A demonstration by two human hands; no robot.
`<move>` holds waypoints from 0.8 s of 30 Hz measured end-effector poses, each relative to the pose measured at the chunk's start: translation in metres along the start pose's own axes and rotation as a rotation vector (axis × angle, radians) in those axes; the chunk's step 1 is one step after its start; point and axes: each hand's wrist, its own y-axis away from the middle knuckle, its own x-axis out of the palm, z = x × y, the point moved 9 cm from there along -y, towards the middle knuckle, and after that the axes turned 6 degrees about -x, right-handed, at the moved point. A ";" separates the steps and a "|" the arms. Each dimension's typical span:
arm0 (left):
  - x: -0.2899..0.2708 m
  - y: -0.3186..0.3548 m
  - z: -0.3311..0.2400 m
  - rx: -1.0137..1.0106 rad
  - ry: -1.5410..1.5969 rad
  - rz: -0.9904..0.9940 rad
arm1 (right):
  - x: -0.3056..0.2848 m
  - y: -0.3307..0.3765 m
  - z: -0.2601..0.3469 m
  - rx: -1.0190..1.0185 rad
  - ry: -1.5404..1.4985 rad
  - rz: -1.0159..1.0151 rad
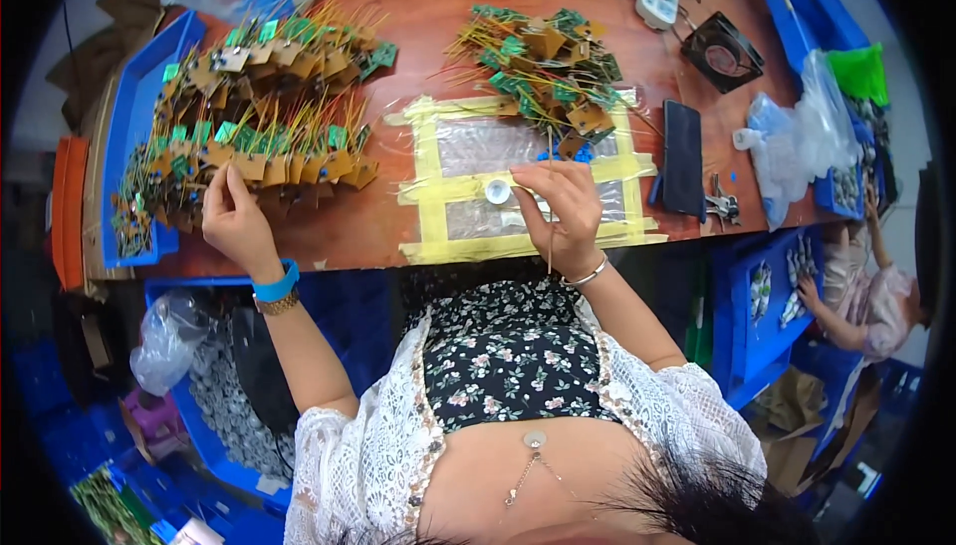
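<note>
On the left I see a blue tray along the table, with rows of small circuit boards beside and partly in it, brown and green, their red and yellow wires sticking up; the left hand is at the front row, its thumb and fingertips drawn narrow, but I cannot tell whether they grip a board; its wrist wears 1 blue band and 1 gold bracelet; toward the middle, yellow tape frames a clear plastic sheet; over it I see a round white cup, right at the fingertips of the right hand, which is narrow, thumb toward finger; I cannot tell whether it grips the cup; behind this hand lies a second heap of boards; farther right are a dark phone, a pair of cutters, a black fan and a clear bag; at the far right I see 1 co-worker beside blue bins.
</note>
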 end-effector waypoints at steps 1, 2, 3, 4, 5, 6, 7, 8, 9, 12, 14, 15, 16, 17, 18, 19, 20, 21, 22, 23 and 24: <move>0.002 0.002 -0.007 0.009 0.013 0.012 | -0.001 0.006 -0.005 0.010 0.010 -0.003; 0.000 0.007 -0.025 0.097 -0.202 -0.054 | -0.003 0.011 -0.010 0.014 0.024 -0.012; 0.005 0.012 -0.046 0.186 -0.416 -0.124 | -0.007 0.017 -0.013 0.019 0.080 -0.013; 0.013 0.016 -0.062 0.194 -0.405 -0.123 | -0.009 0.022 -0.017 0.020 0.131 -0.015; 0.023 0.026 -0.085 0.244 -0.287 -0.116 | -0.011 0.029 -0.023 0.039 0.158 -0.012; 0.031 0.039 -0.105 0.291 -0.171 -0.110 | -0.013 0.033 -0.026 0.043 0.169 -0.020; 0.058 0.049 -0.122 0.340 -0.068 0.057 | -0.014 0.035 -0.028 0.050 0.193 -0.022; 0.088 0.057 -0.138 0.387 0.035 0.221 | -0.014 0.036 -0.031 0.053 0.215 -0.023; 0.121 0.063 -0.147 0.362 0.101 0.382 | -0.014 0.038 -0.032 0.056 0.204 -0.023; 0.221 0.064 -0.165 0.354 0.191 0.622 | -0.015 0.037 -0.028 0.015 0.242 -0.008; 0.289 0.052 -0.160 0.419 0.127 0.597 | -0.013 0.037 -0.025 0.005 0.264 -0.010; 0.326 0.046 -0.155 0.434 0.001 0.620 | -0.013 0.037 -0.023 -0.006 0.260 -0.008; 0.358 0.041 -0.149 0.448 -0.129 0.639 | -0.012 0.037 -0.022 -0.017 0.254 -0.008; 0.380 0.039 -0.147 0.455 -0.118 0.641 | -0.012 0.038 -0.022 -0.017 0.263 -0.016; 0.411 0.043 -0.135 0.376 -0.164 0.813 | -0.012 0.038 -0.022 -0.022 0.270 -0.018; 0.435 0.049 -0.125 0.295 -0.212 0.986 | -0.013 0.039 -0.022 -0.028 0.264 -0.030; 0.444 0.044 -0.126 0.300 -0.209 0.988 | -0.013 0.040 -0.021 -0.032 0.256 -0.043; 0.457 0.050 -0.122 0.293 -0.208 1.157 | -0.013 0.039 -0.021 -0.033 0.254 -0.039; 0.464 0.063 -0.118 0.283 -0.207 1.330 | -0.013 0.038 -0.022 -0.031 0.253 -0.039; 0.464 0.073 -0.124 0.200 -0.163 1.471 | -0.014 0.039 -0.023 -0.026 0.259 -0.041; 0.458 0.074 -0.132 0.203 -0.168 1.483 | -0.015 0.040 -0.024 -0.024 0.261 -0.042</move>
